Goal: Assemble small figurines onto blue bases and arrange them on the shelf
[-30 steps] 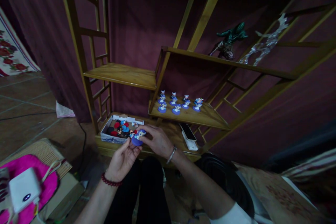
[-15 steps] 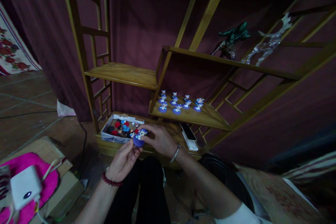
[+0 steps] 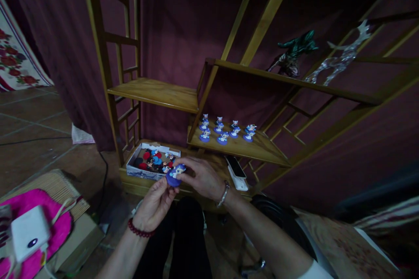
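Observation:
Between my two hands is a small figurine (image 3: 175,175) with a purple round base and a white and purple body. My left hand (image 3: 154,202) pinches the base from below. Fingers of my right hand (image 3: 201,177) close around the figurine's upper part from the right. Just behind it, an open cardboard box (image 3: 144,174) holds several figurines and loose red, blue and black pieces. Several similar purple-based figurines (image 3: 222,138) stand upright in rows on the wooden shelf (image 3: 262,150) beyond my hands.
A phone (image 3: 236,166) lies on a white object (image 3: 241,183) at the lower ledge's right. A green figure (image 3: 291,54) and a clear deer figure (image 3: 343,59) stand on the upper shelf. At left, a white device (image 3: 31,231) rests on a pink mat (image 3: 62,209).
Both hands still hold the figurine in nearly the same place. My right hand has shifted slightly down and right; the view has tilted a little.

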Motion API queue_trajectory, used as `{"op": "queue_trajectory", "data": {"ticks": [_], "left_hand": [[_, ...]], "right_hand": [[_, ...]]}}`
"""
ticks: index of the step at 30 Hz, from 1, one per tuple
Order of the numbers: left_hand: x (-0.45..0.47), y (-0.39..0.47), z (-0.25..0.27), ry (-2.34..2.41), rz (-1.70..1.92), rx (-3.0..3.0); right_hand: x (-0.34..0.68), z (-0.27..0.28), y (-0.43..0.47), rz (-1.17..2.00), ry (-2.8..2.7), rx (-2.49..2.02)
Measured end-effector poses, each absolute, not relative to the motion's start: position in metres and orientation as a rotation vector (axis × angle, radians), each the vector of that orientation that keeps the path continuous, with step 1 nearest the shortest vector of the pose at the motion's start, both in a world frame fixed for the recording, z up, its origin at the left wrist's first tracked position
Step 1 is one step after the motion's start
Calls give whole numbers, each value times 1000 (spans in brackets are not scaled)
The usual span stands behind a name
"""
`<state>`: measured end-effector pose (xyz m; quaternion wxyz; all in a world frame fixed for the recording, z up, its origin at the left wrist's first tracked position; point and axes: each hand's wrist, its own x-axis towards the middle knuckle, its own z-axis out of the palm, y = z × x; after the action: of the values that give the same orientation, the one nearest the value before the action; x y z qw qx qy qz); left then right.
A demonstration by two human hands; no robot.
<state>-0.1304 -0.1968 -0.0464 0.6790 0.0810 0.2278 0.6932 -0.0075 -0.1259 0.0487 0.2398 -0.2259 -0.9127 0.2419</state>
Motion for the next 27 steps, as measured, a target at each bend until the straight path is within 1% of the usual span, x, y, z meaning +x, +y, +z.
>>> {"op": "queue_trajectory", "data": {"ticks": [13,27], "left_hand": [[-125,-198,-44,469,1571,151],[-119,-201,-42,438,1568,175]], "right_hand": [[-6,54,-124,636,-2596,-487],[-4,51,-128,467,-2652,-546]]}}
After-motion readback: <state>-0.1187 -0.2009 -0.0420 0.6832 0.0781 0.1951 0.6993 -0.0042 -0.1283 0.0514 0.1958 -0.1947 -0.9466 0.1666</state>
